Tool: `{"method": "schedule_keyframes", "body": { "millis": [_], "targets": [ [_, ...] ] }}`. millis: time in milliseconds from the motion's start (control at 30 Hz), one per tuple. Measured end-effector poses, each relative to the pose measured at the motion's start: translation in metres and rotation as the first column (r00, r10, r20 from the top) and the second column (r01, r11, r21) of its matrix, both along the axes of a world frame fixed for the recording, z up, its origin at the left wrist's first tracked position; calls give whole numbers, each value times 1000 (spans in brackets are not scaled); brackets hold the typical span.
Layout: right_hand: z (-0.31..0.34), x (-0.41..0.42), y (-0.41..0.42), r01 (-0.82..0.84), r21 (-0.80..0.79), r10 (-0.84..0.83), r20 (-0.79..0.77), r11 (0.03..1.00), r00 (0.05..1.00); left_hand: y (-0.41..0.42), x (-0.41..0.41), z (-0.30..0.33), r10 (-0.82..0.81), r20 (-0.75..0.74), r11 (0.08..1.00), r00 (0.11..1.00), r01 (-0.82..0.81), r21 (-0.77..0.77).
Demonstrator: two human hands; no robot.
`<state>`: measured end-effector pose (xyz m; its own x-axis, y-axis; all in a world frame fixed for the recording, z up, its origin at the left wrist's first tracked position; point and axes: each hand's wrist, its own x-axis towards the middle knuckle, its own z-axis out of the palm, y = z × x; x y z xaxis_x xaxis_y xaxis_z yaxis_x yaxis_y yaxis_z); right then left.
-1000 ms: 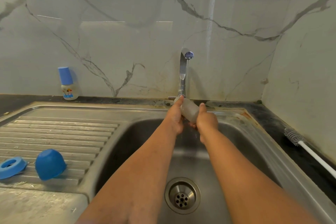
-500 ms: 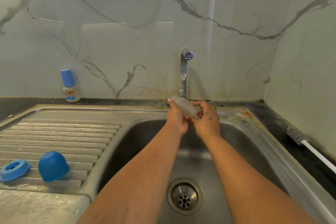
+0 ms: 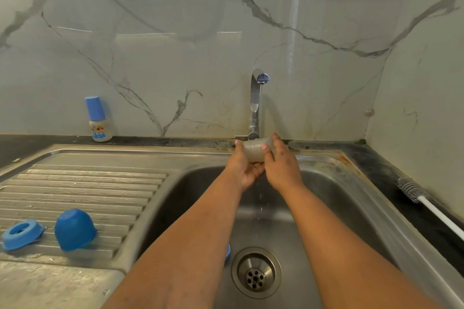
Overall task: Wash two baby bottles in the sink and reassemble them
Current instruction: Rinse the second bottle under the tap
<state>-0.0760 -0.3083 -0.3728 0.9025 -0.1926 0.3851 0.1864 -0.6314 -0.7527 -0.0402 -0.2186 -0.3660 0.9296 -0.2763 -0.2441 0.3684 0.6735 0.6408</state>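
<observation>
Head view: I held the clear bottle body (image 3: 256,150) lying sideways over the back of the sink basin (image 3: 351,190), just below the tap (image 3: 255,103), w/ a thin stream of water (image 3: 261,108) falling onto it. My left hand (image 3: 244,169) cupped it from underneath, palm up, fingers curled round its left end. My right hand (image 3: 282,165) wrapped it from the right, thumb and fingers pressed on the plastic, so both hands gripped the same bottle. Drops fell under my hands toward the drain (image 3: 255,272) at the basin's front. A small bit of blue (image 3: 228,252) showed beside my left forearm, near the drain; couldn't tell what it was. On the ribbed drainboard (image 3: 88,188) at the sink's left side, near its front edge, the blue cap (image 3: 74,229) sat mouth down, and the blue collar ring (image 3: 21,233) lay just beside it toward the left edge. The 2nd bottle (image 3: 98,120), assembled w/ its blue cap on, stood upright on the dark worktop (image 3: 414,208) at the back left, against the marble wall (image 3: 175,45). The bottle brush (image 3: 411,189) lay on the worktop strip at the sink's right edge, bristles toward the back, white handle running off to the front right.
</observation>
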Motion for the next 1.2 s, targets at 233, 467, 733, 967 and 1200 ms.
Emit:
{"method": "schedule_keyframes", "body": {
  "millis": [233,467,733,967,1200],
  "targets": [
    [-13,-4,-23,54,-12,-54,0,998,999,-6,-7,-3,-88,28,995,996,86,51],
    [-12,-9,-27,134,162,-155,123,978,980,-15,-13,3,-53,29,970,998,45,239],
    [-19,-7,-34,131,332,-98,-114,934,989,-5,-7,0,-104,166,947,981,46,318],
    [-19,-11,-43,-17,610,21,1,792,1000,13,14,-8,-62,340,806,938,-154,572],
    [-19,-11,-49,-129,752,161,30,647,986,12,12,-12,-122,348,782,930,-126,610]
  ]
}}
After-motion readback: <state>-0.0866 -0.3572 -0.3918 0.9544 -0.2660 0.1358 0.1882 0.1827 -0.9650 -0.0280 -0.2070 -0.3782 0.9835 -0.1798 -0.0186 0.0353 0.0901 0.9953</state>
